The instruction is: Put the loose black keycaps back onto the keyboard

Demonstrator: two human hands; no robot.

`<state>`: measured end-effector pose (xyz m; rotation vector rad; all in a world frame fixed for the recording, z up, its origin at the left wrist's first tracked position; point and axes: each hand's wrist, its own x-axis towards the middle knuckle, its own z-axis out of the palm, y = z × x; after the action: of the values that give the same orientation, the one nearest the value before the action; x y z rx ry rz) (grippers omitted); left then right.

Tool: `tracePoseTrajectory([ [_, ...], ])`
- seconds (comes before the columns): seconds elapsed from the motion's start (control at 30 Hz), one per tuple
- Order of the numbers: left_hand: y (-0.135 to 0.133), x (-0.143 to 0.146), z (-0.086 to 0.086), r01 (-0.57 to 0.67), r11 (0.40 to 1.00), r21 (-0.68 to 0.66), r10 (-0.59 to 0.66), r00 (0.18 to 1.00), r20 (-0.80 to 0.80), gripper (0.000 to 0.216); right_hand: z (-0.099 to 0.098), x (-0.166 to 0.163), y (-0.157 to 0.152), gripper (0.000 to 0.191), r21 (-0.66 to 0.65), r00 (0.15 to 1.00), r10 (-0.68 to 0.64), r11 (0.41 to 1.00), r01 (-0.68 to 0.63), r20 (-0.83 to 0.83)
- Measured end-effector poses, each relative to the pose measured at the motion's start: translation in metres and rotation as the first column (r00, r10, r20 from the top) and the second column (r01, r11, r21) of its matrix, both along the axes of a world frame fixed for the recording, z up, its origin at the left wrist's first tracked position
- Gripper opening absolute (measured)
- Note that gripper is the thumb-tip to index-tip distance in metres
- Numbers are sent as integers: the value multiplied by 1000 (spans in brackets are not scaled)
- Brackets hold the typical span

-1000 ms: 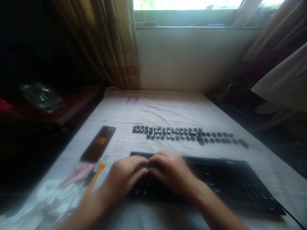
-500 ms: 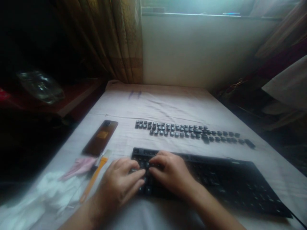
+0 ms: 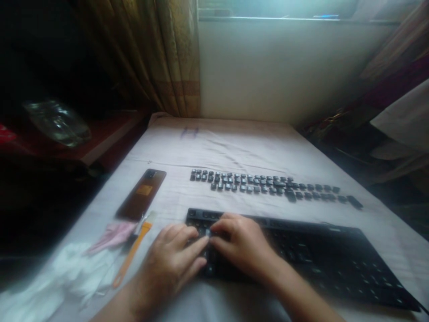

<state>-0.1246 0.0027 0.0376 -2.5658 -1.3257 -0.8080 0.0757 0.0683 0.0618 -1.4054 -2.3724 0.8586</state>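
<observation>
A black keyboard (image 3: 328, 259) lies across the near part of the table, many of its key positions bare. Over its left end my left hand (image 3: 177, 250) rests palm down, fingers stretched forward and apart, the index fingertip at a small pale-looking keycap (image 3: 208, 233). From the other side my right hand (image 3: 239, 239) reaches in, thumb and curled index finger closed about that same keycap. Its exact seating is blurred. Beyond the keyboard, loose black keycaps (image 3: 256, 189) are laid out in rows.
Left of the keyboard lie an orange-handled brush (image 3: 132, 255), a pink cloth (image 3: 112, 236), a white cloth (image 3: 70, 273) and a brown phone (image 3: 142, 192). A clear glass bowl (image 3: 58, 123) stands on a reddish ledge. A patterned curtain (image 3: 170, 53) hangs at the back.
The pale keycap now shows between the fingertips of both hands. My left index finger has edged forward to the right. The whole view has shifted slightly.
</observation>
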Motion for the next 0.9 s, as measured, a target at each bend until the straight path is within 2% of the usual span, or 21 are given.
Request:
tracePoseTrajectory([
  [0.9, -1, 6, -5, 25, 999, 30, -25, 1000, 11, 27, 1, 0, -1, 17, -7, 1000, -1, 1000, 1, 6],
])
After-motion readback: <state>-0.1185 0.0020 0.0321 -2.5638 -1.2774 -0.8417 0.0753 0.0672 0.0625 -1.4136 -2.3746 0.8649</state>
